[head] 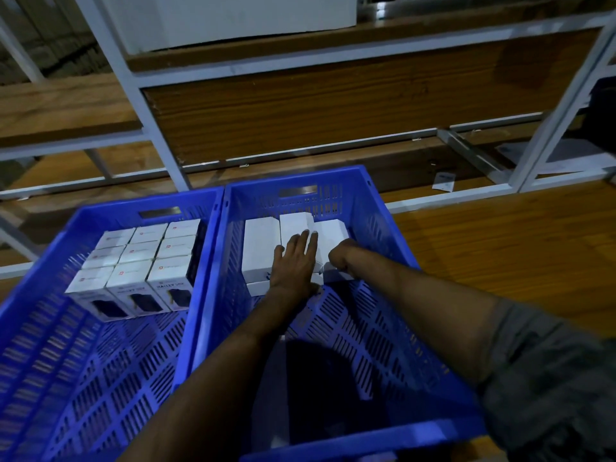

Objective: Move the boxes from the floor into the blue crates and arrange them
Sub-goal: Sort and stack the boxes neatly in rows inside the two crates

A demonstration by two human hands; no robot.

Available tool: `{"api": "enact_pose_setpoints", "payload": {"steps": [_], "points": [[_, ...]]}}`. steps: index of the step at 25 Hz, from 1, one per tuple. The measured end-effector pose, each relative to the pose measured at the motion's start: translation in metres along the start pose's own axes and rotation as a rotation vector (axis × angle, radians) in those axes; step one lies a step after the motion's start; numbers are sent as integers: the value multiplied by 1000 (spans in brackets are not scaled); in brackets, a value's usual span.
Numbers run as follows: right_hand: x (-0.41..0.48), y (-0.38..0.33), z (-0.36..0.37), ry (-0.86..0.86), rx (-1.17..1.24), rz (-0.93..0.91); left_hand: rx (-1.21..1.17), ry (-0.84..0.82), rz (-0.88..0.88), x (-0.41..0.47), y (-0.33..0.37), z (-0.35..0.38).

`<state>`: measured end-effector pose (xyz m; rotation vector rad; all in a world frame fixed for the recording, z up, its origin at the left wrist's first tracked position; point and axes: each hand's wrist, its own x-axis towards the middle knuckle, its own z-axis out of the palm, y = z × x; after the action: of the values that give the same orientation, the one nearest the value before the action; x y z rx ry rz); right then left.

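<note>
The right blue perforated plastic crate (376, 208) stands on the wooden floor (500, 245), touching the left blue crate (100, 218) along one side. Three plain white cardboard boxes (260, 248) lie in a row against the far wall of the right crate. Their long axes run from the near side toward that wall.

Both hands are inside this crate, at the near ends of the boxes, so the boxes lie straight ahead of them. The left hand (293, 265) lies flat with straight fingers and presses on top of the middle white box (295, 223), which sits a little higher than its neighbours. The right hand (343, 255) is just beside it. It is curled at the near end of the right white box (335, 231) and seems to grip it, though its fingers are hidden. Both arms are stretched forward, and the left hand reaches a little farther.

I think the coming move is a push away from the person and downward, to make the row level. In the left crate a block of printed white boxes (140, 258) already stands at the far end.
</note>
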<state>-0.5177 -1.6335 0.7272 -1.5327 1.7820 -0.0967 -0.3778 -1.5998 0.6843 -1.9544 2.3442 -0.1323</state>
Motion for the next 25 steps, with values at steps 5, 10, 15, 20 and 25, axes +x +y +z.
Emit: {"api": "enact_pose_setpoints", "payload": {"steps": [5, 10, 15, 20, 25], "points": [[-7, -15, 9, 277, -39, 63, -62, -119, -27, -13, -20, -47], [-50, -14, 25, 365, -56, -265, -207, -68, 17, -42, -43, -82], [-75, -10, 71, -122, -169, -507, -285, 19, -12, -71, -53, -80], [-83, -25, 96, -399, -314, -526, -98, -85, -58, -88, -53, -74], [-91, -21, 95, -608, -171, -478, 82, -341, 3, -98, -42, -79]]}}
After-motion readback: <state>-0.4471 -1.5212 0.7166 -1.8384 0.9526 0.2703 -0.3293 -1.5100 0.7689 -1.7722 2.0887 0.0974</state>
